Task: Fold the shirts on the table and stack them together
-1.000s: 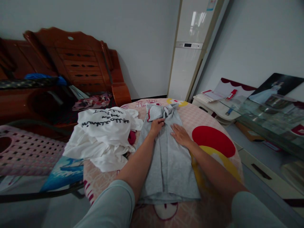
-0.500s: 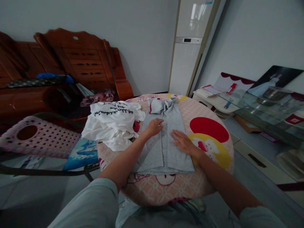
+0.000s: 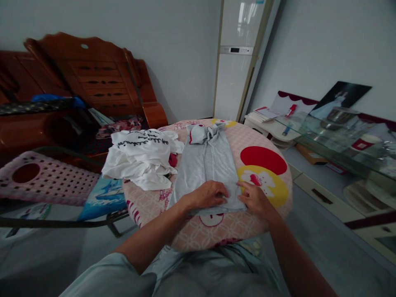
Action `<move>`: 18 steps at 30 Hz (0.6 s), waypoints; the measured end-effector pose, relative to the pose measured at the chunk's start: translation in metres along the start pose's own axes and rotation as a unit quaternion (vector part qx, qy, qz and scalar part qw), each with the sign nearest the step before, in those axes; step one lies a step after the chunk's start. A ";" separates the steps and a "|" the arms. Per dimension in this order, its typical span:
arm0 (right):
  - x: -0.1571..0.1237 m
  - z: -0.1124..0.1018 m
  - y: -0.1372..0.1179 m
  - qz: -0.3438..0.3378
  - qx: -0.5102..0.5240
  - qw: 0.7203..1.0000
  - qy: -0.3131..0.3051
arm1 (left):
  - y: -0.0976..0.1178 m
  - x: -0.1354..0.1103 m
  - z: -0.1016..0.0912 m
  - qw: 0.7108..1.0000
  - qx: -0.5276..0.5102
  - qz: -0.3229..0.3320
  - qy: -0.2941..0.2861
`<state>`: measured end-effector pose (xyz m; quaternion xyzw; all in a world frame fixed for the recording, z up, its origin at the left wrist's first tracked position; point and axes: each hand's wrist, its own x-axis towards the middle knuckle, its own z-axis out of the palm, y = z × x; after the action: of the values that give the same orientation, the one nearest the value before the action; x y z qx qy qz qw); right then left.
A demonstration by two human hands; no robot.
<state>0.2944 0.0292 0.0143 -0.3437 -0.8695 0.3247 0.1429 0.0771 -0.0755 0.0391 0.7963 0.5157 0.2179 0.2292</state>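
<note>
A light grey garment (image 3: 198, 165) lies on the round table, laid in a long strip with its sides turned toward the middle. At its far end is a bunched part with red stitching (image 3: 191, 135). My left hand (image 3: 208, 194) is on the near end, fingers bent and closed onto the cloth, where a band appears turned up. My right hand (image 3: 255, 200) grips that end's right corner between thumb and forefinger. Left of the garment lies a heaped white shirt (image 3: 140, 161) with black lettering; something dark red (image 3: 173, 160) peeks out beside it.
The table wears a pink patterned cloth (image 3: 188, 239). A woven chair (image 3: 55, 181) with a blue cushion (image 3: 103, 200) stands at the left, before a wooden sofa (image 3: 102, 82). On the right are a glass shelf (image 3: 321, 134) and a drawer cabinet (image 3: 321, 198). A tall air conditioner (image 3: 233, 82) stands behind.
Both hands have come nearer me, from the garment's middle to its near end. That end now seems turned up. The view has shifted slightly; the white shirt stays put.
</note>
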 end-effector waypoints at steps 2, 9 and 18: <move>-0.007 0.003 -0.002 0.012 0.027 0.999 0.012 | 0.001 -0.001 0.010 1.000 -0.007 -0.006 0.013; -0.014 0.013 -0.005 0.017 0.049 0.995 0.087 | -0.025 -0.001 0.020 0.987 -0.048 -0.089 0.122; -0.022 0.013 -0.015 0.054 -0.032 0.994 0.090 | -0.019 -0.008 0.013 0.988 -0.046 -0.060 0.132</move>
<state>0.2968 -0.0007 0.0134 -0.4224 -0.8433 0.2712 0.1920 0.0682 -0.0776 0.0173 0.7168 0.5774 0.3311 0.2081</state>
